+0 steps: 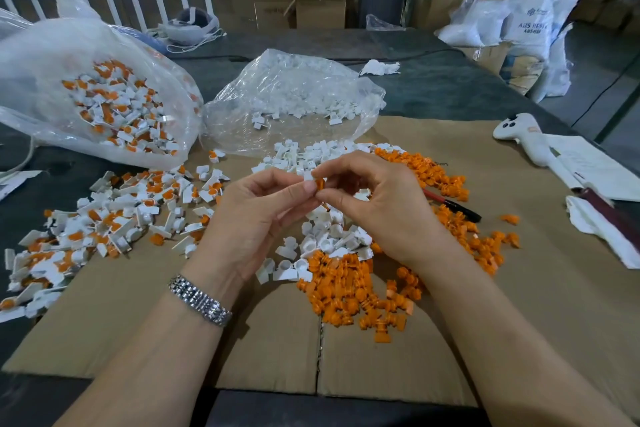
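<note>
Cardboard sheet (270, 350) nearest, laid flat as a work mat; left hand (256, 218) and right hand (377, 208) meet above its middle, raised, likely for a clear view while pressing parts together; left pinches white cap (308, 176), right pinches orange plug (320, 184), the two touching; plug small, bright, mostly hidden by fingertips; loose orange pile (349, 291) and white pile (325, 239) just below for reach; joined pieces (114, 215) heaped left.

Pinching a small orange-and-white part (319, 183) between left hand (258, 215) and right hand (377, 204). Held above a white pile (325, 241) and an orange pile (346, 291) on cardboard (415, 374)
</note>
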`<state>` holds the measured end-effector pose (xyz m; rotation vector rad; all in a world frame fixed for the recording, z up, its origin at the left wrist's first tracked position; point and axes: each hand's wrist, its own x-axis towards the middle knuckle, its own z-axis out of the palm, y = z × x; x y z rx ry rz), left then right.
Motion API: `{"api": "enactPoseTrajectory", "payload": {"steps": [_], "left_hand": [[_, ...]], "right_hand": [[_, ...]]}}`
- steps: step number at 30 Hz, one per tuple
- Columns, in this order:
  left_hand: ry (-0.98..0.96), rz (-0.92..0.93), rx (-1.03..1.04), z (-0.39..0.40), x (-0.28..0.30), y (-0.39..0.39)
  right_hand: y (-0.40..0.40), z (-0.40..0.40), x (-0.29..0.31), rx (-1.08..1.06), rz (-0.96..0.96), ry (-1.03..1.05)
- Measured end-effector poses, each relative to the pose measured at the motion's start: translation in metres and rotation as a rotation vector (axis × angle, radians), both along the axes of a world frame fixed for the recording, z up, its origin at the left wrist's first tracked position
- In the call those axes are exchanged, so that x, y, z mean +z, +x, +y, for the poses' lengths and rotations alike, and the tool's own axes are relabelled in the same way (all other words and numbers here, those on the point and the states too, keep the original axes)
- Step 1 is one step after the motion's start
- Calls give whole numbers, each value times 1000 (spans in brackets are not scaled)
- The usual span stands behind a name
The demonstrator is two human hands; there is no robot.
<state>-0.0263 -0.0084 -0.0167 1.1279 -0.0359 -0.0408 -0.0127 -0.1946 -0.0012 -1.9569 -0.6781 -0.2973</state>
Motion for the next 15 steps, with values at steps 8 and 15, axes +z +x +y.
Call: {"api": "enactPoseTrajectory", "payload": {"steps": [8, 15], "left_hand": [[-12, 11, 25, -3, 0, 1], [-16, 67, 36, -1, -1, 2]], "right_hand": [[1, 3, -3, -18, 27, 17], [6, -12, 5, -131, 112, 33]]}}
